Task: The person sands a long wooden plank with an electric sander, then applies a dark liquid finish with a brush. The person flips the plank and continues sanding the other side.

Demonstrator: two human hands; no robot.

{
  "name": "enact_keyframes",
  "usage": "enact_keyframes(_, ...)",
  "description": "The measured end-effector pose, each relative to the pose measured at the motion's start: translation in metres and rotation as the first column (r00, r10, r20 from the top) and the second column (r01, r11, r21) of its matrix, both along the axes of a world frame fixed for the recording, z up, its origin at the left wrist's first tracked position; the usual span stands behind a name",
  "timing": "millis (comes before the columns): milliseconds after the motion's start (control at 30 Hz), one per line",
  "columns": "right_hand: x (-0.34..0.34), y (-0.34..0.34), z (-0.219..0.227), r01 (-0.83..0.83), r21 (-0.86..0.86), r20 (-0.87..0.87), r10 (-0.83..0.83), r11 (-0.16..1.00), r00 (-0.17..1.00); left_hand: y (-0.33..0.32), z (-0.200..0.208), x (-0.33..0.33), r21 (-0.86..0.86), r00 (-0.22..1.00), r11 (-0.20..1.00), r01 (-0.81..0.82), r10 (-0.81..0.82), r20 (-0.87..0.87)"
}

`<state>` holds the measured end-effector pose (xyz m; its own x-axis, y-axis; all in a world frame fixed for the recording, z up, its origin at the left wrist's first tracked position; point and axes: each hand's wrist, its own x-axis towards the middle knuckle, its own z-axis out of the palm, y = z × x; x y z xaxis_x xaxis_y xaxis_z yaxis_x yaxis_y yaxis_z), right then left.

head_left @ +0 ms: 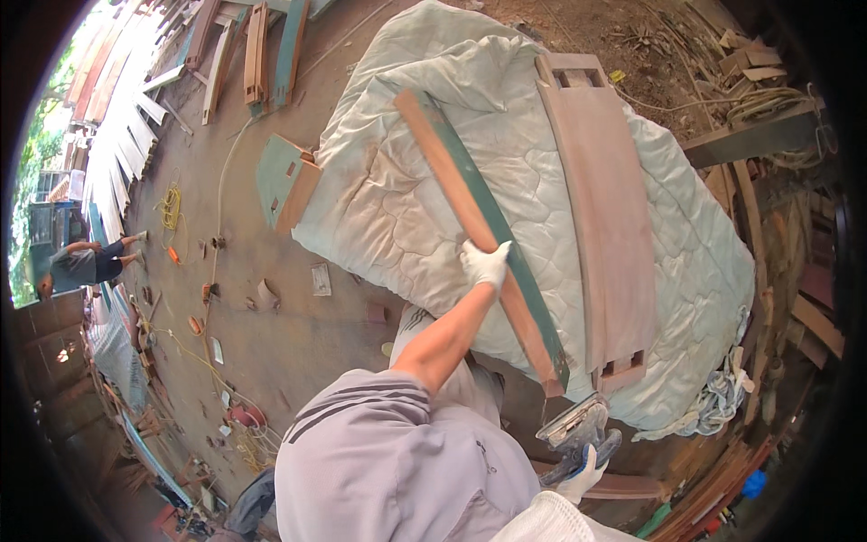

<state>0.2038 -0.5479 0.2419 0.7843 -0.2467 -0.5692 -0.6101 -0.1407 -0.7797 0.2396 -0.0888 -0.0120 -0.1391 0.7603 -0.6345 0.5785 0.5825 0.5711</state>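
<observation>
My left hand (486,265), in a white glove, grips a long wooden beam (465,210) near its middle. One long face of the beam is bare reddish wood and another is painted green. It lies slantwise on a pale quilt (388,194). My right hand (585,477), also gloved, is closed round the handle of a power sander (578,434) with a flat rectangular base. The sander is apart from the beam, just off its near end. Right of the beam lies a broad wooden plank (607,217) with rectangular slots at both ends.
A slotted green-and-wood piece (287,185) stands left of the quilt. Hoses and cords (221,185) cross the floor. A post (754,134) with coiled rope is at the right, scrap wood (751,63) beyond it. Another person (81,265) is far left.
</observation>
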Motion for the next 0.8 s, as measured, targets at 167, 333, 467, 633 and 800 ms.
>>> enact_keyframes(167,0.034,0.018,-0.002,-0.110,0.046,0.145,0.102,0.993,0.984,0.028,0.028,0.061,-0.023,0.994,0.994,-0.110,0.110,-0.001)
enact_keyframes(333,0.026,0.035,0.020,-0.050,0.001,0.095,0.050,0.999,0.994,0.048,-0.011,0.048,0.098,0.954,0.949,-0.299,0.294,0.062)
enact_keyframes(467,0.017,0.007,-0.003,-0.122,0.111,0.088,0.113,0.986,0.990,0.070,-0.054,-0.026,0.057,0.900,0.935,-0.350,0.319,0.298)
enact_keyframes(633,0.006,0.018,-0.003,-0.118,0.093,0.155,0.103,0.989,0.982,0.038,0.017,-0.028,0.080,0.908,0.938,-0.337,0.302,0.290)
enact_keyframes(800,0.020,0.021,-0.011,-0.325,0.063,0.253,0.300,0.944,0.920,0.029,0.040,-0.028,0.067,0.940,0.939,-0.338,0.341,-0.034)
